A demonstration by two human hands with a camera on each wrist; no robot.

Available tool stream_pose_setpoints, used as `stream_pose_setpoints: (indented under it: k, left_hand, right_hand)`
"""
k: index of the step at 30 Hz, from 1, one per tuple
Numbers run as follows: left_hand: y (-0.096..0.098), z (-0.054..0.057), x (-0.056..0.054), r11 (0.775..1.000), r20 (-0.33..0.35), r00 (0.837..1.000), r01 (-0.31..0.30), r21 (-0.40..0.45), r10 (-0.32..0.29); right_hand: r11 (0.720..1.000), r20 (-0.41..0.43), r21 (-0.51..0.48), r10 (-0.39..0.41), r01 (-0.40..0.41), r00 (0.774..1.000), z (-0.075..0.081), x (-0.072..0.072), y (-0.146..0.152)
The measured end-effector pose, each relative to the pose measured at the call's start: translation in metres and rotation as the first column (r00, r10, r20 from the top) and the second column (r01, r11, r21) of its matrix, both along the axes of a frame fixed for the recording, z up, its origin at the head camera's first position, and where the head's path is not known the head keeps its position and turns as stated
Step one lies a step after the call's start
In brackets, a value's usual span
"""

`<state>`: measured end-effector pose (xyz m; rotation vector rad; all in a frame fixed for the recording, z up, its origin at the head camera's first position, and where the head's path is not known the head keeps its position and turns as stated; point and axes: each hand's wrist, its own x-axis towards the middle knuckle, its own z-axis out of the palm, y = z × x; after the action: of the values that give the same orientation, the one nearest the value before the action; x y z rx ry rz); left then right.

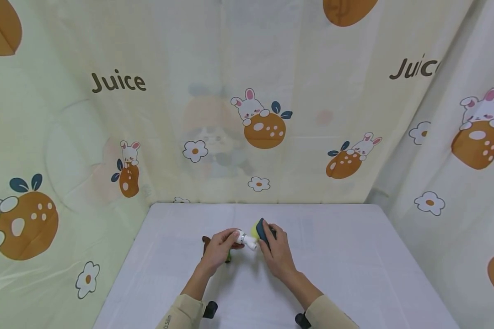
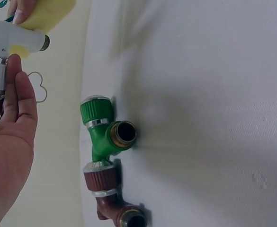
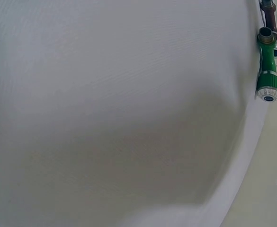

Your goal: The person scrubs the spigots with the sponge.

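Note:
Above the table, my left hand pinches a white pipe valve by its knob end, around a chrome ring. The valve's threaded outlet shows in the left wrist view. A sponge, yellow with a dark blue side, is gripped by my right hand just right of the valve. In the left wrist view the sponge's yellow part lies behind the valve; I cannot tell whether they touch. Under my left hand, a green valve and a brown valve rest on the table, partly hidden in the head view.
A white cloth covers the table. Behind it and at both sides hang pale curtains printed with rabbits, fruit and flowers. Small black devices sit by the sleeve cuffs.

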<state>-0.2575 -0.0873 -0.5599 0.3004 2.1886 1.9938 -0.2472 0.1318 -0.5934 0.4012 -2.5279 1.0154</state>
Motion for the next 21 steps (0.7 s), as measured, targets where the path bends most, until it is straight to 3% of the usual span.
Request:
stream_pose_setpoints:
  k: [11, 16, 21]
  left_hand:
    - [0.0019, -0.0023, -0.0014, 1.000, -0.005, 1.000, 0.007, 0.002, -0.007]
    - [-0.0006, -0.0030, -0.0016, 0.998, 0.022, 0.997, -0.068, 0.011, 0.068]
    - [-0.0047, -0.0044, -0.0036, 0.984, 0.083, 0.981, -0.179, -0.001, 0.178]
  right_hand:
    - [0.995, -0.013, 0.054, -0.082, 0.083, 0.997, -0.0001, -0.0014, 0.0032]
    - [0.992, -0.072, -0.010, -0.125, 0.125, 0.990, -0.0046, -0.0001, 0.0049]
    - [0.983, -0.113, -0.138, -0.139, 0.123, 0.984, -0.0054, 0.0014, 0.0060]
